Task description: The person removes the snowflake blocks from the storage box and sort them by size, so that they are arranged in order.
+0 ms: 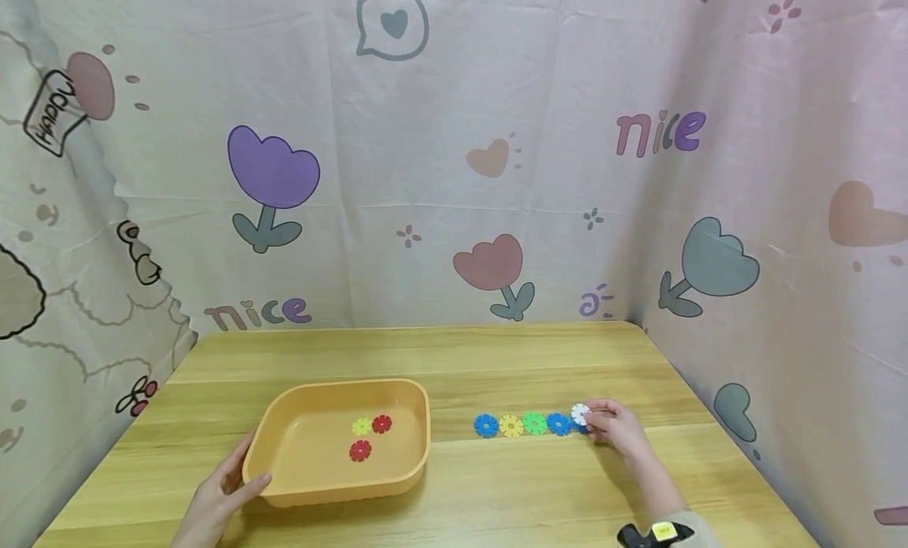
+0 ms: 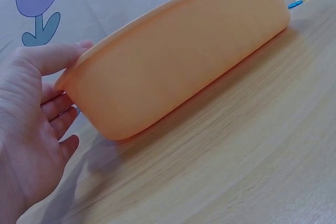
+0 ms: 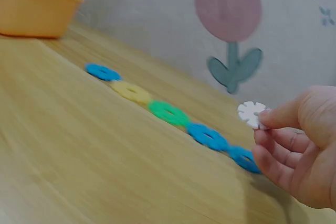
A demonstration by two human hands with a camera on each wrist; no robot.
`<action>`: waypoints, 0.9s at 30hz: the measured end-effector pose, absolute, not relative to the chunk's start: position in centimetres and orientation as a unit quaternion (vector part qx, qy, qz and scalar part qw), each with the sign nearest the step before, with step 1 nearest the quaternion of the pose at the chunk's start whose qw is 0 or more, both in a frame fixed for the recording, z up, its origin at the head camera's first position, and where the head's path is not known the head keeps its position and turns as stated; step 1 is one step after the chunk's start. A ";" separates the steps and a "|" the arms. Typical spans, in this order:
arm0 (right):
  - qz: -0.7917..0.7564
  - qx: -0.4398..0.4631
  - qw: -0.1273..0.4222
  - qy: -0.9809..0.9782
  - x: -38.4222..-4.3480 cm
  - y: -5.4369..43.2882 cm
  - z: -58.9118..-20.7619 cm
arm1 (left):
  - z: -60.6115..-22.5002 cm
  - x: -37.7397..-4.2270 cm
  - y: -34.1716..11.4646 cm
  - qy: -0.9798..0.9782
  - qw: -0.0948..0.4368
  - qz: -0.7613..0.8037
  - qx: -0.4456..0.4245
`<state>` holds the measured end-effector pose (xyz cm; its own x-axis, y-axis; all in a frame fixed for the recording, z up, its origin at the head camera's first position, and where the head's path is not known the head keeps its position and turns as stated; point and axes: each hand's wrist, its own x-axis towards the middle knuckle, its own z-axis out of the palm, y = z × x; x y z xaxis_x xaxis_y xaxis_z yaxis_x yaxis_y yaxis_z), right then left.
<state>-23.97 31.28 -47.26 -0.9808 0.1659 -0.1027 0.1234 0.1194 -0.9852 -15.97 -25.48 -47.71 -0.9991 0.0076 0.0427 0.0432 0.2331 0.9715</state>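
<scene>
My right hand (image 1: pixel 619 430) pinches a white notched plastic disc (image 3: pixel 253 115) between thumb and fingers, above the right end of a row of similar discs. From left to right the row has a blue disc (image 1: pixel 485 426), a yellow disc (image 1: pixel 511 426), a green disc (image 1: pixel 534 423), a blue disc (image 1: pixel 559 424) and another blue disc (image 3: pixel 244 159), partly covered by the hand in the head view. My left hand (image 1: pixel 218 489) grips the left end of an orange plastic basin (image 2: pixel 178 56), thumb over the rim and fingers against the outside.
Inside the basin lie a yellow-green disc (image 1: pixel 362 426) and two red discs, one red disc (image 1: pixel 360 451) nearer the front. The wooden table (image 1: pixel 496 501) ends at a patterned curtain (image 1: pixel 397 138) behind and at both sides.
</scene>
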 end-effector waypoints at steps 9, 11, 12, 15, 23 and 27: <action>0.595 -0.150 0.031 -0.789 -24.3 35.0 -47.8 | -47.6 -15.9 -25.5 -0.786 0.013 -0.618 -0.008; 0.583 -0.158 0.032 -0.796 -24.4 35.4 -47.9 | -47.6 -15.9 -25.5 -0.786 0.011 -0.618 -0.009; 0.579 -0.157 0.033 -0.800 -24.5 35.5 -48.0 | -47.6 -15.9 -25.5 -0.787 0.010 -0.617 -0.009; 0.563 -0.151 0.039 -0.812 -24.7 35.6 -48.1 | -47.5 -16.0 -25.5 -0.789 0.007 -0.614 -0.009; 0.499 -0.145 0.051 -0.853 -25.0 35.3 -48.5 | -47.4 -15.9 -25.5 -0.794 0.008 -0.607 -0.003; 0.475 -0.137 0.060 -0.867 -25.0 35.1 -48.7 | -47.5 -15.8 -25.5 -0.792 0.003 -0.611 0.000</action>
<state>-25.05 35.11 -48.66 -0.9550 0.2955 -0.0263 0.1810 0.5103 -0.8408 -15.83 -25.50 -47.46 -1.0000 -0.0033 0.0043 0.0033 0.2535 0.9673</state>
